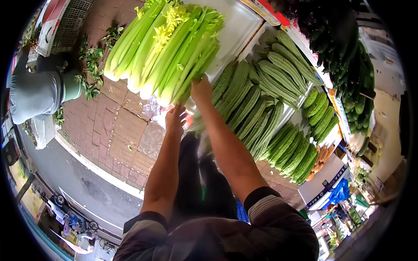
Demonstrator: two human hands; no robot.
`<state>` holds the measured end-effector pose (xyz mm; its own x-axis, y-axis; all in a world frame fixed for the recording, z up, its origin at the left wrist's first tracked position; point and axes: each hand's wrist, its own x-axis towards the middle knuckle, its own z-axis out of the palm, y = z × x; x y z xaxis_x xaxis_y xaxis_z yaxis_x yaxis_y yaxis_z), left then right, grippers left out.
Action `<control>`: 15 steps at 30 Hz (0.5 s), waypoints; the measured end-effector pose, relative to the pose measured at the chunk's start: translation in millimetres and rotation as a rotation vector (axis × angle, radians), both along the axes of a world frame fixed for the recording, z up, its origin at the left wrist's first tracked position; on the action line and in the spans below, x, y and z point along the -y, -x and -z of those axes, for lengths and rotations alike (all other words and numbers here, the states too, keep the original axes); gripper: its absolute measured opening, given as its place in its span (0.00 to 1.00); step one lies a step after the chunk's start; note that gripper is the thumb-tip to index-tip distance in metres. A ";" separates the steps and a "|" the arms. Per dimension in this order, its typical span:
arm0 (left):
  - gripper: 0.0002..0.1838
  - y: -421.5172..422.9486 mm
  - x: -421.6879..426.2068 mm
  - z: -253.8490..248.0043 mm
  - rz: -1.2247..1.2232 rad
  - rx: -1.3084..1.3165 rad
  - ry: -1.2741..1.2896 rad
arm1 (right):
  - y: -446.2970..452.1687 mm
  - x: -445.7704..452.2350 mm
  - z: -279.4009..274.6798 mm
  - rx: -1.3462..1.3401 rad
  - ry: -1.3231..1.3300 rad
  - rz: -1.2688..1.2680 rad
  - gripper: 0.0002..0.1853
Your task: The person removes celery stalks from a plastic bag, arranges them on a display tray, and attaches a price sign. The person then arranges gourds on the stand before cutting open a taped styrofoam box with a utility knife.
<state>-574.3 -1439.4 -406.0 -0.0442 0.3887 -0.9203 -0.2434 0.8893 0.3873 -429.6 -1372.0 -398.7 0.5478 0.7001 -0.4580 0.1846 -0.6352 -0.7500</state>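
Several bunches of pale green celery [167, 52] lie side by side at the top centre, their white bases toward me. My left hand [175, 118] is at the base of the right-hand celery, fingers bent and partly hidden; what it holds, if anything, is unclear. My right hand [201, 90] is against the right side of the same celery, its fingers closed around the stalk edge. Clear plastic [152, 108] shows just left of my left hand. Ridged long gourds [248, 104] lie close to the right of my right hand.
Bitter gourds [291, 152] and orange-brown vegetables [321, 161] lie further right, with dark green vegetables [348, 65] behind. A person in a grey shirt [35, 93] bends at the left, near a crate [72, 26]. Leafy scraps [92, 65] lie on brick paving [98, 126].
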 end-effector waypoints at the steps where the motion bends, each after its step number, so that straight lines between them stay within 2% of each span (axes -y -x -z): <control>1: 0.28 -3.2 -1.8 2.5 0.011 0.021 -0.023 | 0.5 2.9 0.9 -0.009 -0.023 0.007 0.22; 5: 0.27 -7.0 -10.7 24.9 -0.078 0.207 -0.082 | -10.0 7.6 -8.0 -0.264 -0.047 0.058 0.24; 6: 0.25 -9.4 -12.0 21.0 -0.171 0.250 -0.073 | -14.4 13.8 8.2 -0.293 -0.071 0.027 0.25; 8: 0.25 -8.7 -8.5 24.9 -0.195 0.265 -0.084 | -38.2 33.7 -10.8 -0.139 -0.047 -0.136 0.26; 10: 0.27 -11.3 -9.4 24.8 -0.219 0.236 -0.078 | -60.2 50.2 -71.4 0.102 0.095 -0.022 0.27; 11: 0.27 -10.3 -9.7 24.5 -0.208 0.219 -0.077 | -72.2 74.2 -51.6 0.313 -0.032 0.039 0.31; 12: 0.28 -9.6 -9.2 25.3 -0.196 0.202 -0.073 | -85.4 83.5 -65.6 0.231 0.047 0.111 0.38; 15: 0.29 -9.2 -9.7 26.4 -0.163 0.190 -0.081 | -92.9 94.1 -47.1 0.345 0.334 -0.041 0.43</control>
